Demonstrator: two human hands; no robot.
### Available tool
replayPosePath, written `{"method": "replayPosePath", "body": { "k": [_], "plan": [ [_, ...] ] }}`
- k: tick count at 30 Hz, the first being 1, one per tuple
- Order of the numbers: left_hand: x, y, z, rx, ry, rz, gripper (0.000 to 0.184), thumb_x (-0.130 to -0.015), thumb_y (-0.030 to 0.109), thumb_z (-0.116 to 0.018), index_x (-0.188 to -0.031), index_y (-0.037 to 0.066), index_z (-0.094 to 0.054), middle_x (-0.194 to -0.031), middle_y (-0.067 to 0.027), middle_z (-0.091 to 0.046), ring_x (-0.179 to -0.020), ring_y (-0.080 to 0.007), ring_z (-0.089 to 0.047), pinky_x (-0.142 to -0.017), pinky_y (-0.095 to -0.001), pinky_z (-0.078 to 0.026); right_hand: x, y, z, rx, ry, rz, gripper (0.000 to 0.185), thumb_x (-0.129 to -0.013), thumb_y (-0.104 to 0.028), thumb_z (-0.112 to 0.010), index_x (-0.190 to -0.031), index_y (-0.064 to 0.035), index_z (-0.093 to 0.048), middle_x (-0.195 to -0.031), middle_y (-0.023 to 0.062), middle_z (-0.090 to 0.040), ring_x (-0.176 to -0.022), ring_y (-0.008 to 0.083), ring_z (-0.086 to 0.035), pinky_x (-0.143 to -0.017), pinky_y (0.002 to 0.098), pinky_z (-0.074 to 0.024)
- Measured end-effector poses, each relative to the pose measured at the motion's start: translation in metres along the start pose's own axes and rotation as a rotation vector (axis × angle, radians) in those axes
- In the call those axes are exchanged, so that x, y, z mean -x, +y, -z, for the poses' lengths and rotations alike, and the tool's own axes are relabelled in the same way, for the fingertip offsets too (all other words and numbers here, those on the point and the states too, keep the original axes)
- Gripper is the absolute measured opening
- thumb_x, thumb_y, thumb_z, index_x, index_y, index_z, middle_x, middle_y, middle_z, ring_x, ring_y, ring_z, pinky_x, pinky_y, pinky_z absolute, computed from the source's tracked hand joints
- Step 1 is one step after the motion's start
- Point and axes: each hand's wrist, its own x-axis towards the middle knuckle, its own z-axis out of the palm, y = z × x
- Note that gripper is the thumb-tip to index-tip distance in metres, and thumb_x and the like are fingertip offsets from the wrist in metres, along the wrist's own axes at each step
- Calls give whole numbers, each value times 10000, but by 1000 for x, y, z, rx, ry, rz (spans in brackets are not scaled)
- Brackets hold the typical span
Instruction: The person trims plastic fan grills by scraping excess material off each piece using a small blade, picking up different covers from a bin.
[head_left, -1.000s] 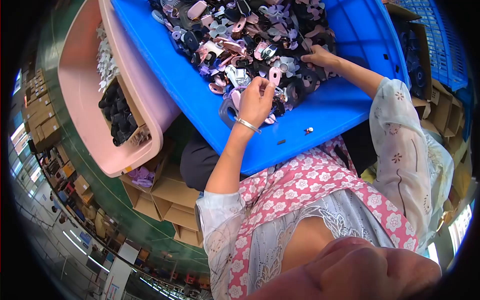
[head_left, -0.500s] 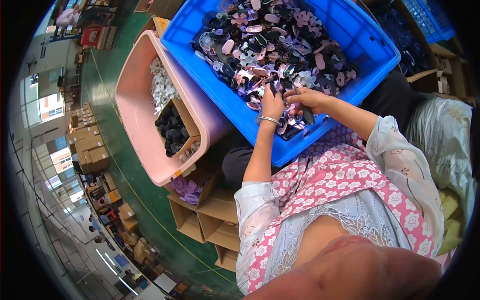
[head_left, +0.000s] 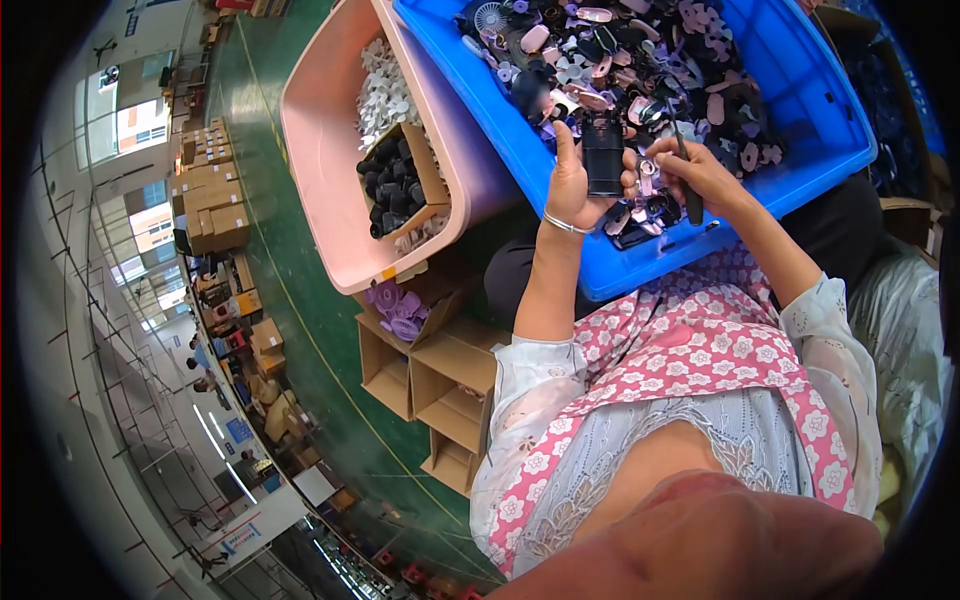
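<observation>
Cylinder (head_left: 604,165), black, is being held in grip of left hand (head_left: 572,192); tool (head_left: 694,203), dark-handled, in that of right hand (head_left: 712,180); mixed parts (head_left: 660,60) are being contained by blue bin (head_left: 500,120).

Factory workshop floor, identified by bulk storage and building features: a blue tub (head_left: 800,185) heaped with loose plastic parts (head_left: 715,108), a pink tub (head_left: 318,170) of further components, stacked cartons (head_left: 215,205), a line-marked green floor (head_left: 320,315), ceiling strip lights (head_left: 208,425) and large windows (head_left: 142,125).
</observation>
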Motion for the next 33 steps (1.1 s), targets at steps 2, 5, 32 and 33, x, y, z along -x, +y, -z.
{"method": "replayPosePath", "body": {
  "k": [2, 5, 32, 33],
  "plan": [
    [1, -5, 3, 19, 34, 3, 735, -860, 668, -251, -1114, 23, -495, -767, -79, -579, -618, -178, -555, -555, -324, -472, 13, -19, -11, 52, 89, -13, 335, -860, -186, -539, -1132, -36, -416, -731, 21, -482, -536, 82, -486, -474, 231, -405],
    [-3, -12, 15, 73, 129, 1, 693, -876, 643, -266, -1119, 33, -490, -799, -95, -584, -643, -199, -558, -593, -344, -490, 27, -30, -18, 185, 78, 119, 380, -856, -187, -515, -1177, -48, -369, -764, 38, -474, -666, 81, -497, -543, 248, -429],
    [-9, -51, -8, -318, -192, 372, 596, -912, 575, -290, -1081, 49, -512, -783, -119, -596, -567, -176, -575, -461, -267, -467, 72, -15, -1, 143, 74, 267, 250, -843, -263, -566, -778, -23, -586, -564, 16, -515, -453, 80, -487, -413, 233, -385],
    [-10, -56, -5, -246, -155, 300, 525, -927, 517, -342, -1155, 66, -485, -848, -121, -593, -632, -183, -580, -507, -274, -475, 75, -19, -1, 198, 130, 316, 232, -857, -248, -558, -817, -22, -598, -560, -1, -496, -466, 66, -472, -423, 230, -379]
  ]
}}
